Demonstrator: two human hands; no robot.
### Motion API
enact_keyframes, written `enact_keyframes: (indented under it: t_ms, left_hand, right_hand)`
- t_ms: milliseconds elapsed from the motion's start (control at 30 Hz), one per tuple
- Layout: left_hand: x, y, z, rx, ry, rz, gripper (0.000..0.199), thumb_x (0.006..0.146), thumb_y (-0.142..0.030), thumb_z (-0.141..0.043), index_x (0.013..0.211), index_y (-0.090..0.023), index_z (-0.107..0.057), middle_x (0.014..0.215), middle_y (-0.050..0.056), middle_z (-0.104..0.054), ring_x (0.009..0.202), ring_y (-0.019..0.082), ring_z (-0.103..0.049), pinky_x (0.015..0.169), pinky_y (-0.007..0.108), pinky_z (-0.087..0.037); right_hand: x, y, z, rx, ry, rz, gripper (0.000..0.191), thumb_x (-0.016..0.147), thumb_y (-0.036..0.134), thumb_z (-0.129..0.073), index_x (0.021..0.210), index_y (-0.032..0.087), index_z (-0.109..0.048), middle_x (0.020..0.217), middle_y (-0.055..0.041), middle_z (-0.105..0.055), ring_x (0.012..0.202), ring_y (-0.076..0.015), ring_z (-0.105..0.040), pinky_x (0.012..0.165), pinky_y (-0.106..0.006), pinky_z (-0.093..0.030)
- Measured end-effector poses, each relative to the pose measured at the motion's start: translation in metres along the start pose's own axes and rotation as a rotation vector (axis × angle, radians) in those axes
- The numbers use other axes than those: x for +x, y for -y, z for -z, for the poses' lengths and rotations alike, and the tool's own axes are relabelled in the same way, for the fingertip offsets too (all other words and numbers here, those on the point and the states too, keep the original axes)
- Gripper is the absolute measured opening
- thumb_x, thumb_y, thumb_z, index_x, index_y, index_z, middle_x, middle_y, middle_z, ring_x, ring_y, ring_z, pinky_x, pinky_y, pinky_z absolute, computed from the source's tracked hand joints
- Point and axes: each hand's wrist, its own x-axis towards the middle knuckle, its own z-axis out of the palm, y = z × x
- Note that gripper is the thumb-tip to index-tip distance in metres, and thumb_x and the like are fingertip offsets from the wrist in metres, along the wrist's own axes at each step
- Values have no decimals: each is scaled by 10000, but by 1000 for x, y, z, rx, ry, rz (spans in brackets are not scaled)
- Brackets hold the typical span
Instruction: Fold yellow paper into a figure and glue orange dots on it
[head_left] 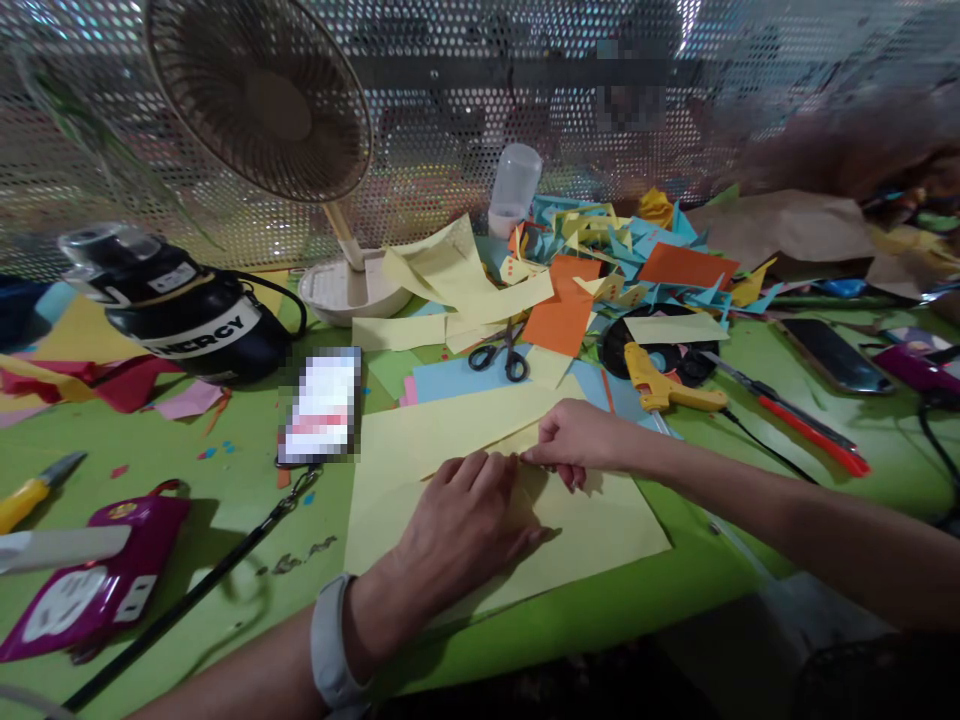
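Observation:
Pale yellow sheets of paper (600,525) lie in front of me on the green table, and a narrower yellow piece (517,435) with a slanting edge rests on top. My left hand (461,515), with a pale band on the wrist, presses down on this paper; its fingers are bent over the piece and the thumb is stretched apart. Just to its right, my right hand (574,440) is closed in a pinch at the piece's edge. Its fingertips partly hide what they grip. Scissors (499,360) lie beyond the sheets.
A fan (277,105), a black bottle (199,310) and a phone (322,405) stand or lie to the left. Coloured paper scraps (600,235) pile up at the back. On the right are a yellow glue gun (667,380), a red cutter (814,430) and a dark phone (836,355).

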Motion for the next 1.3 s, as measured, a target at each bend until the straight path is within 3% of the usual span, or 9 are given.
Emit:
enact_keyframes:
  t_ms: [400, 600, 733, 833, 867, 900, 1000, 1167, 1300]
  left_hand:
    - [2, 0, 2, -23, -34, -22, 507, 845, -574, -483, 1092, -138, -557, 959, 110, -616, 891, 257, -593, 747, 401, -503]
    - [0, -2, 5, -22, 36, 31, 566, 826, -591, -494, 1131, -118, -553, 1000, 126, -614, 891, 276, -589, 773, 432, -497]
    - [5, 7, 23, -134, 37, 4, 487, 845, -568, -469, 1085, -163, -593, 999, 113, -620, 899, 274, -584, 770, 430, -483]
    - [19, 19, 37, -289, 40, 218, 398, 882, -493, -425, 850, -162, -645, 847, 99, -642, 760, 222, -600, 665, 349, -472]
    - [25, 22, 39, -384, 119, 318, 420, 872, -497, -431, 724, -160, -632, 709, 75, -632, 635, 192, -587, 588, 317, -456]
    - [32, 25, 40, -555, 293, 379, 463, 873, -502, -420, 624, -160, -610, 594, 52, -607, 530, 161, -561, 528, 287, -434]
    - [48, 28, 34, -1013, 599, 488, 488, 840, -519, -468, 534, -156, -584, 443, 10, -549, 390, 115, -500, 427, 236, -367]
    - [56, 29, 15, -1112, 673, 535, 507, 820, -489, -528, 433, -161, -533, 365, -12, -511, 326, 79, -412, 408, 226, -322]
    - [53, 34, 13, -1093, 722, 548, 504, 810, -484, -534, 419, -166, -535, 357, -11, -510, 326, 76, -391, 398, 226, -301]
  right_hand:
    - [-13, -13, 27, 22, -36, -45, 281, 693, 251, -682, 496, 172, -497, 405, 28, -583, 361, -77, -529, 382, -171, -417]
    - [-4, -3, 21, 15, 38, 16, 286, 697, 312, -705, 523, 158, -539, 413, 22, -590, 383, -85, -555, 403, -173, -427]
    - [4, -2, 17, 15, 86, -12, 286, 721, 246, -679, 500, 156, -520, 390, 37, -572, 363, -75, -536, 406, -175, -427]
    - [5, -1, 18, 21, 88, -12, 282, 720, 175, -648, 478, 160, -505, 375, 48, -562, 356, -72, -530, 412, -176, -431]
    - [4, -1, 18, 20, 88, -11, 289, 718, 161, -641, 466, 161, -499, 370, 49, -559, 356, -71, -529, 414, -175, -430]
    - [4, -1, 19, 18, 88, -9, 294, 717, 154, -636, 458, 161, -497, 368, 49, -557, 356, -69, -529, 416, -174, -429]
    - [5, -3, 19, 14, 94, 5, 286, 726, 167, -625, 463, 159, -512, 375, 46, -565, 364, -71, -537, 415, -173, -422]
    - [5, -9, 19, 31, 106, 32, 278, 728, 224, -650, 495, 164, -510, 403, 44, -585, 380, -76, -548, 425, -179, -429]
    - [5, -12, 19, 46, 105, 45, 307, 705, 283, -697, 503, 167, -498, 408, 40, -585, 376, -81, -545, 424, -187, -429]
